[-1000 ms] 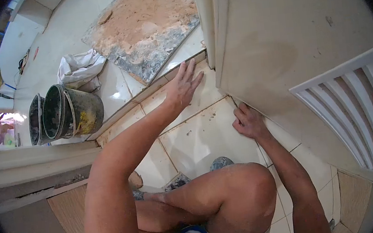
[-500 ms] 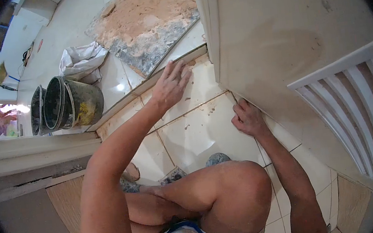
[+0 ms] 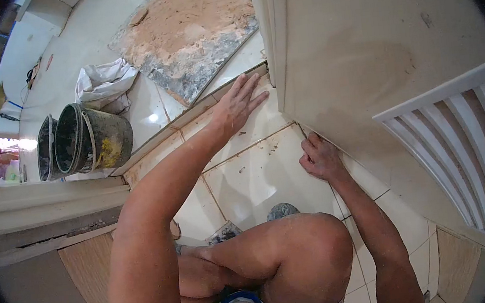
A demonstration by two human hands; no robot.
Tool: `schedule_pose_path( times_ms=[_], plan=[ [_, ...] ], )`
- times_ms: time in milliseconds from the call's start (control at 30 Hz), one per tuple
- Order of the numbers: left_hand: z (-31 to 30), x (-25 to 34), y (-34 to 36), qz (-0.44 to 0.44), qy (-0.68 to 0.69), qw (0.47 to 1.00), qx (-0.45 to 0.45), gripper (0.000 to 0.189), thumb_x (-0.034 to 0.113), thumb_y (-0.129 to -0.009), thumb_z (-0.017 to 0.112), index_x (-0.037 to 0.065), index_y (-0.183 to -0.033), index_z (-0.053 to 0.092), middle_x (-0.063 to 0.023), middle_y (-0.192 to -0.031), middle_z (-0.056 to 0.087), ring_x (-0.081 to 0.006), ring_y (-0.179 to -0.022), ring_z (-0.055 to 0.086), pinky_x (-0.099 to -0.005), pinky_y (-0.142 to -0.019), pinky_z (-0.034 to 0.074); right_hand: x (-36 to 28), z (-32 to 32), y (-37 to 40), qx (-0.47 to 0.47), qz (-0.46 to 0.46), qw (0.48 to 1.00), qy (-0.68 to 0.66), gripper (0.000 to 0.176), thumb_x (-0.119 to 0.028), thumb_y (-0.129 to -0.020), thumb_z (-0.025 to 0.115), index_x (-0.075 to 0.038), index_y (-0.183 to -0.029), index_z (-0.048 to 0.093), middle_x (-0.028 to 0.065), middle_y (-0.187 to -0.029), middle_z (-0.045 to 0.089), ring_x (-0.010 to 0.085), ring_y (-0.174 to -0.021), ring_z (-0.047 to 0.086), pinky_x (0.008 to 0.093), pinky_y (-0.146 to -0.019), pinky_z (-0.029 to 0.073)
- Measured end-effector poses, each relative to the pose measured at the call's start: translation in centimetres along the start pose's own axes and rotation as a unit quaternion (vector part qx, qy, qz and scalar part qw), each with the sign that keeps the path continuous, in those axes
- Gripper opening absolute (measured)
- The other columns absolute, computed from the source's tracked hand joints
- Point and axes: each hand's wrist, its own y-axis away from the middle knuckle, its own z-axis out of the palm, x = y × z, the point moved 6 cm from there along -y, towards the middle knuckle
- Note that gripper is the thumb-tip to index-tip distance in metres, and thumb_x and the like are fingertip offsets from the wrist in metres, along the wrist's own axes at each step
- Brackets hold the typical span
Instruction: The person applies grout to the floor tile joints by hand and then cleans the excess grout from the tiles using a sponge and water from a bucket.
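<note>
My left hand (image 3: 240, 105) lies open with fingers stretched out on a dusty cream floor tile (image 3: 246, 188), close under the raised step edge (image 3: 169, 128). Its fingertips reach toward the corner where step and wall meet. My right hand (image 3: 320, 158) is closed low by the wall, its fingers curled down at the tile joint along the wall base. Whatever those fingers hold, if anything, is hidden. Crumbs of mortar lie scattered on the tiles between both hands.
Two dirty buckets (image 3: 99, 137) and a white sack (image 3: 104, 80) stand beyond the step. Behind the step, a grey board (image 3: 187, 77) carries a heap of brown powder (image 3: 192, 15). A white slatted panel (image 3: 454, 141) leans at the right wall (image 3: 343, 40). My bent knee is in front.
My left hand has slid a little to the right along the step, and its fingers have straightened and spread. My right hand stays nearly in place, still curled.
</note>
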Motion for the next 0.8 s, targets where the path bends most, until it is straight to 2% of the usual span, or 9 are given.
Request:
schedule_pose_path(
  times_ms=[167,233,467,633,733,800],
  plan=[
    [0.5,-0.2,-0.1,0.001,-0.022,1.000,-0.018,0.056,0.027,-0.096,0.036,0.020,-0.150,0.024,-0.0105,-0.155,0.024,-0.0257,-0.146,0.013,-0.0468,-0.119,0.004,0.0,-0.1,0.0,0.006,0.002,1.000,-0.014,0.019,-0.008,-0.064,0.060,-0.005,-0.082,0.051,0.0135,-0.085,0.047,0.0327,-0.077,0.053,0.0466,-0.067,0.047],
    [0.4,-0.4,0.0,0.012,-0.017,0.997,0.070,0.054,0.030,-0.093,0.040,0.015,-0.145,0.035,-0.0124,-0.147,0.037,-0.0269,-0.142,0.024,-0.0472,-0.119,0.010,0.3,0.3,0.1,-0.015,0.022,0.999,-0.041,0.019,-0.008,-0.065,0.060,-0.005,-0.082,0.051,0.0133,-0.085,0.047,0.0334,-0.077,0.054,0.0463,-0.065,0.047],
    [1.1,-1.0,1.2,0.011,0.029,0.996,0.086,0.052,0.027,-0.092,0.041,0.012,-0.142,0.039,-0.0138,-0.141,0.045,-0.0274,-0.141,0.026,-0.0475,-0.119,0.012,0.2,0.1,0.0,-0.001,0.009,0.999,-0.047,0.020,-0.008,-0.066,0.060,-0.005,-0.084,0.053,0.0133,-0.085,0.048,0.0341,-0.077,0.055,0.0464,-0.065,0.048],
    [1.6,-1.3,2.9,-0.010,0.081,0.991,0.108,0.047,0.021,-0.093,0.041,0.008,-0.137,0.043,-0.0149,-0.137,0.050,-0.0281,-0.139,0.029,-0.0479,-0.118,0.016,0.3,0.2,0.1,-0.024,0.016,0.999,-0.034,0.020,-0.010,-0.068,0.060,-0.004,-0.086,0.054,0.0139,-0.085,0.048,0.0348,-0.077,0.056,0.0470,-0.067,0.048],
    [1.9,-1.8,4.7,-0.005,0.072,0.992,0.100,0.046,0.021,-0.092,0.041,0.008,-0.137,0.044,-0.0155,-0.135,0.052,-0.0273,-0.140,0.029,-0.0479,-0.117,0.017,0.5,0.6,0.2,-0.029,-0.002,0.999,-0.044,0.023,-0.009,-0.069,0.061,-0.002,-0.089,0.053,0.0161,-0.090,0.047,0.0358,-0.079,0.056,0.0475,-0.068,0.048],
    [2.0,-2.2,5.9,-0.002,0.074,0.993,0.089,0.047,0.021,-0.092,0.043,0.007,-0.137,0.044,-0.0154,-0.134,0.053,-0.0272,-0.140,0.029,-0.0479,-0.117,0.017,0.8,1.0,0.5,-0.045,0.017,0.998,-0.041,0.022,-0.009,-0.069,0.061,-0.002,-0.088,0.053,0.0160,-0.089,0.047,0.0356,-0.078,0.056,0.0473,-0.067,0.049]
  ],
)
